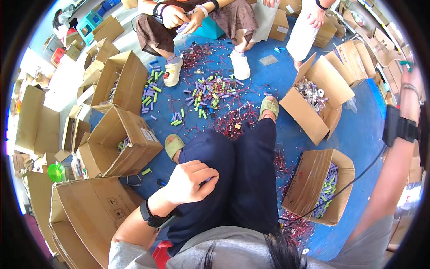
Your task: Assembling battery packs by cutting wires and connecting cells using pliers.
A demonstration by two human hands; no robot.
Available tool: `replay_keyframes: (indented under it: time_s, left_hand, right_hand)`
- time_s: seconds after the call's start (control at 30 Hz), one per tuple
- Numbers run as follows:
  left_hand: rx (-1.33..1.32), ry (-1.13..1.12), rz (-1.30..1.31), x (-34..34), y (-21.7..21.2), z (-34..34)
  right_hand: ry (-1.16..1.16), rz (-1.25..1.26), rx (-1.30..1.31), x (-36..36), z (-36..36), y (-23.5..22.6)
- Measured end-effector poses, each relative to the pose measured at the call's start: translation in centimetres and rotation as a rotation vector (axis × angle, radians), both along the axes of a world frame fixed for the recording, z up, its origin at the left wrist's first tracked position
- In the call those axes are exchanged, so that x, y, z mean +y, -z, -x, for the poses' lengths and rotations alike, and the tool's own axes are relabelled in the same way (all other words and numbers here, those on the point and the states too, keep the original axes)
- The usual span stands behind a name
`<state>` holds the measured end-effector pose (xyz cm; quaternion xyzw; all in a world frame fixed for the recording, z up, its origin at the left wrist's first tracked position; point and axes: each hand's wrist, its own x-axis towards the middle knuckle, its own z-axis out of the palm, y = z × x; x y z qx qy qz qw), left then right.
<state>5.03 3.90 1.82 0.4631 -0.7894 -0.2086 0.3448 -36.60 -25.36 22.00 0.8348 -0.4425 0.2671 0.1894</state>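
My left hand (190,181) rests on my left thigh in dark blue trousers, fingers curled shut; a small purple cell tip (208,180) peeks from under the fingertips. A black watch sits on that wrist. My right arm is raised along the right edge, with a black strap (399,128) and cable on the forearm. My right hand (410,78) is at the picture's rim, blurred and partly cut off. Several green, purple and blue cylindrical cells (206,94) lie scattered on the blue floor beyond my feet, among tangled red wires (233,121).
Open cardboard boxes ring me: one on the left (134,150) with a few cells, one at lower right (309,179) full of cells, one at upper right (333,83) with silvery parts. Another person's hands (179,18) work opposite me; a second person sits beside them.
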Motion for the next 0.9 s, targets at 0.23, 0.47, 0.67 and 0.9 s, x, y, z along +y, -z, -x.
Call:
replay_keyframes:
  time_s: [0.23, 0.47, 0.67, 0.9]
  left_hand:
    - [-0.035, -0.053, 0.007, 0.8, 0.5, -0.3]
    - [-0.067, -0.14, 0.133, 1.0, 1.9, 1.2]
    - [-0.085, -0.15, 0.161, 1.8, 2.2, 0.5]
    - [-0.044, -0.152, 0.25, 0.6, 3.1, 1.7]
  right_hand:
    - [-0.292, -0.845, 0.294, 2.9, -4.1, 1.9]
    - [-0.228, -0.742, -0.245, 5.0, -2.1, -1.7]
    - [-0.186, -1.174, 0.332, 5.1, -7.5, 0.1]
    - [-0.251, -0.234, -1.072, 3.8, -4.3, -1.7]
